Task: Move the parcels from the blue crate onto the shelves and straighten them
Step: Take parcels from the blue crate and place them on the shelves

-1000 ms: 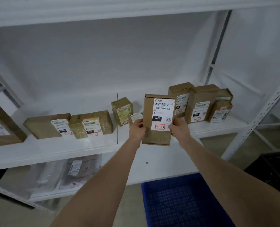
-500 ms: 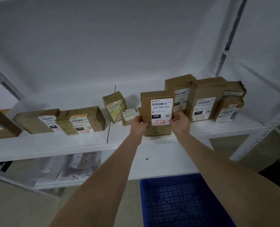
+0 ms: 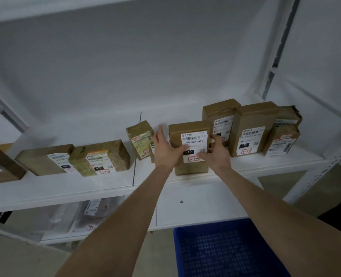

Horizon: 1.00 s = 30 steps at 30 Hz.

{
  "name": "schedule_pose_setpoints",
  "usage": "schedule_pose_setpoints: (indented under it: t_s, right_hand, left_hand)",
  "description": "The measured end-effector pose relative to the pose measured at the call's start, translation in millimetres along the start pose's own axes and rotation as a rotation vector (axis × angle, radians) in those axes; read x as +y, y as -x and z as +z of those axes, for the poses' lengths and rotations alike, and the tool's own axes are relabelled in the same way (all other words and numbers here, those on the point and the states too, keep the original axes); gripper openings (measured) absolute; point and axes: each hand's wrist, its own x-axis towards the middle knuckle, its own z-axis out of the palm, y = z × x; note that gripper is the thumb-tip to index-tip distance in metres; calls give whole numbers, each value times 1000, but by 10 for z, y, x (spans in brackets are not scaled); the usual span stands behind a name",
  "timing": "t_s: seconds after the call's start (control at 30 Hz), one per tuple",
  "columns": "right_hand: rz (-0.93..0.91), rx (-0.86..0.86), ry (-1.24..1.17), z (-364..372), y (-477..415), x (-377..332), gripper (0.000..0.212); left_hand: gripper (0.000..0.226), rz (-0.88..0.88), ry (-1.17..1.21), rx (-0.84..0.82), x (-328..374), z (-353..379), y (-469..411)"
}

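Note:
A brown cardboard parcel with a white label reading 060-06B-A05 stands upright on the white shelf, near its front edge. My left hand lies against the parcel's left side with fingers straight and spread, thumb on the label. My right hand lies against its right side, fingers extended. The blue crate sits below at the bottom, and the part in view holds nothing.
Taller brown parcels stand in a row right of the held parcel. A small taped box stands to its left, and flat parcels lie further left. Plastic mailers lie on the lower shelf. A white upright is at right.
The parcel has been set down upright on the shelf. Both hands have loosened from gripping its sides to flat, straightened fingers. The camera has tilted and moved closer.

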Motion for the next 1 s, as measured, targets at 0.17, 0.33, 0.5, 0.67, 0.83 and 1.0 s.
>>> schedule_pose_setpoints:
  t_s: [0.17,0.33,0.5,0.67,0.83,1.0]
  right_hand:
    - [-120,68,212,-126,-3,-175,75]
    - [-528,167,723,-287,-3,-444,86]
    - [-619,51,914,-184,-16,-514,71]
    - [-649,72,909,-162,-75,-506,67]
    - [-647,80,937,-140,-151,-535,64]
    - [-656,87,946,-156,-204,-544,57]
  left_hand:
    - [78,491,-606,-24,176,-210,-152]
    - [62,581,-792,-53,183,-176,-85]
    - [68,625,-876,-20,147,-138,-34]
    - [72,629,-862,9,122,-91,-86]
    - [70,638,-874,-30,124,-74,-217]
    - [63,648,-881,-12,132,-70,-283]
